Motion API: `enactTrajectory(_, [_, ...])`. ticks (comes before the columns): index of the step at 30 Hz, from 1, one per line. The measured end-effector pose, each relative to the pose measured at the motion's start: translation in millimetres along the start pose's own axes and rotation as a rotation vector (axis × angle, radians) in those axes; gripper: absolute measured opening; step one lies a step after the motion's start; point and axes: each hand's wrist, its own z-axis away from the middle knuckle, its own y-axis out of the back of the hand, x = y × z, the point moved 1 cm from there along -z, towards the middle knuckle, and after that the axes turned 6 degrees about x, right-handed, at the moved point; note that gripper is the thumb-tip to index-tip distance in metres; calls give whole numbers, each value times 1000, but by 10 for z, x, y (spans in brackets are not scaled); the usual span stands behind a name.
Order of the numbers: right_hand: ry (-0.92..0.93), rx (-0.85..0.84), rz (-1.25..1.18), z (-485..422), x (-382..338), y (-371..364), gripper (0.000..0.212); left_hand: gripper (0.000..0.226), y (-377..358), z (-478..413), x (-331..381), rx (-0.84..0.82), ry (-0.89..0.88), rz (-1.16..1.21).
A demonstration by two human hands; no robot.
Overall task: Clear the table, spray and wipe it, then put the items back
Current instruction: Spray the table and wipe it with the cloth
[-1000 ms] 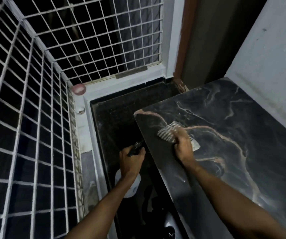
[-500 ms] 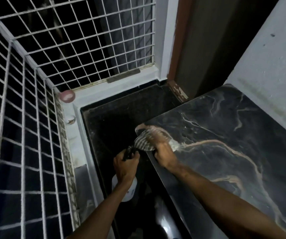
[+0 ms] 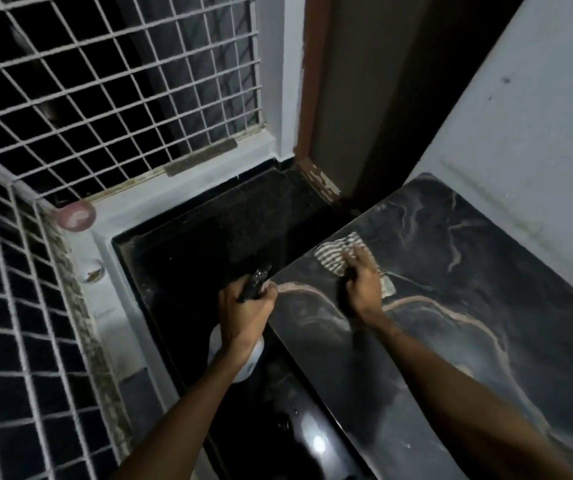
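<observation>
- A white wire grille (image 3: 105,81) fills the far-left corner.
- The dark marbled table (image 3: 486,323) stands against the right wall.
- The left hand (image 3: 243,310) is clenched around a spray bottle (image 3: 247,362), held just off the table's left edge.
- The right hand (image 3: 364,289) presses a striped cloth (image 3: 332,258) onto the table's far corner, fingers stretched out over it.
- A pink disc (image 3: 74,216) sits on the ledge.

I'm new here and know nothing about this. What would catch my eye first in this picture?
Two bare hands meet at the centre: the right hand presses a striped cloth onto the dark marbled table, near its far corner. The left hand grips a spray bottle just off the table's left edge. A white wire grille fills the left and back.
</observation>
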Motion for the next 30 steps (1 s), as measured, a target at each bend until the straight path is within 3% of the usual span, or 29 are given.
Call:
enactTrajectory(2, [-24,-13,32,149,12,109,69,32,-95,-13,202,-40,-21,4])
enactTrajectory(4, [133,-151,50,463,27,95,63,33,-187,6,366,-76,-35,15])
enactTrajectory(6, [181,-147,75,441,240,271,61,34,-297,35,555,-117,-68,0])
enactTrajectory(9, [-241,107,49,206,604,609,65,37,-469,98,725,-184,-108,-30])
enactTrajectory(10, [-295,137,40,270,600,631,63,36,-513,126,785,-202,-119,-43])
enactTrajectory(12, [-124,14,19,607,385,537,55,32,-610,199,882,-245,-127,-69])
enactTrajectory(14, [147,-131,37,1035,406,534,62,31,-748,340,1005,-281,-162,-62])
enactTrajectory(15, [188,-139,40,1090,505,656,67,31,-812,408,1054,-296,-168,-55])
enactTrajectory(16, [117,-64,47,1054,675,800,69,31,-876,476,1087,-318,-163,-48])
enactTrajectory(19, [-344,206,21,991,1204,1270,72,32,-1064,709,1171,-374,-169,-45])
enactTrajectory(20, [-349,180,37,1056,1219,1315,72,32,-1120,791,1199,-399,-179,-39])
enactTrajectory(24, [-31,-72,112,1423,1136,1299,66,24,-1362,1143,1303,-458,-294,-18])
enactTrajectory(25, [-64,-38,101,1417,1241,1401,67,24,-1410,1230,1317,-464,-313,-23])
enactTrajectory(28, [-385,188,55,1508,1694,1766,70,40,-1528,1478,1328,-468,-320,-49])
enactTrajectory(30, [-330,127,94,1810,1729,1851,63,31,-1585,1678,1359,-491,-316,-65])
